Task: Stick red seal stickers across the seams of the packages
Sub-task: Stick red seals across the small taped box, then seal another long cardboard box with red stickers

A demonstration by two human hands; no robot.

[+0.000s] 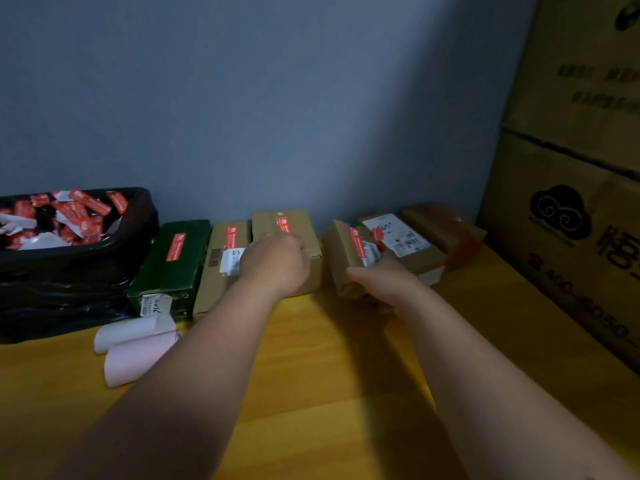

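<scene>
Left hand [277, 261] resting on sealed brown package [294, 237], finger position not discernible, right hand [377, 277] gripping tilted brown package [349, 258] bearing red seal sticker [358, 242], wooden table [329, 375], packages rowed along wall

A plain blue-grey wall [263, 98] fills the upper view, lit unevenly: paler toward the middle, darker at the left. Below the wall runs a yellow wooden bench [311, 358] with visible grain and a seam across its boards. Right of the wall, large brown cartons [575, 168] stand stacked on the bench, printed with a dark cloud mark and blurred lettering. Left of the wall's foot sits a bin lined with a black bag [69, 271]
</scene>
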